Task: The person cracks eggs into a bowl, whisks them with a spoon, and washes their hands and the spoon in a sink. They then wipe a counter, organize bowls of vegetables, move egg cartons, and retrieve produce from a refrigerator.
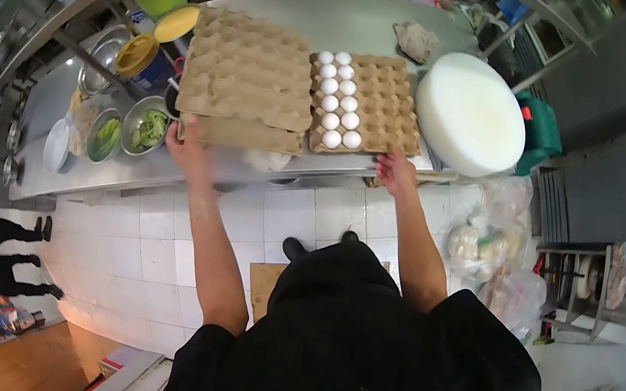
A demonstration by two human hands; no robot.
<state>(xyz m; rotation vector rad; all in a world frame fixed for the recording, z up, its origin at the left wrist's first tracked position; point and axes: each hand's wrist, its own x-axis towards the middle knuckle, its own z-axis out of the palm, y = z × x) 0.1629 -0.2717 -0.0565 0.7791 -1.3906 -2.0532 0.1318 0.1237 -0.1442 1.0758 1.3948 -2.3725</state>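
Note:
My left hand (188,151) grips the near left corner of a large cardboard egg tray (249,73), which shows no eggs on its upper face. To its right lies a second cardboard tray (382,101) with two columns of white eggs (329,103) along its left side; the rest of its hollows hold none. My right hand (396,171) is at that tray's near right edge, its fingers curled by the rim. Whether those fingers hold the rim is hard to make out. A thick round white board (470,115) lies just right of the egg tray.
Metal bowls with green leaves (150,129) and yellow-filled containers (177,23) stand at the left of the steel counter (316,14). A crumpled cloth (414,41) lies behind the trays. Plastic bags (495,247) are at the lower right. Two people (2,274) stand far left.

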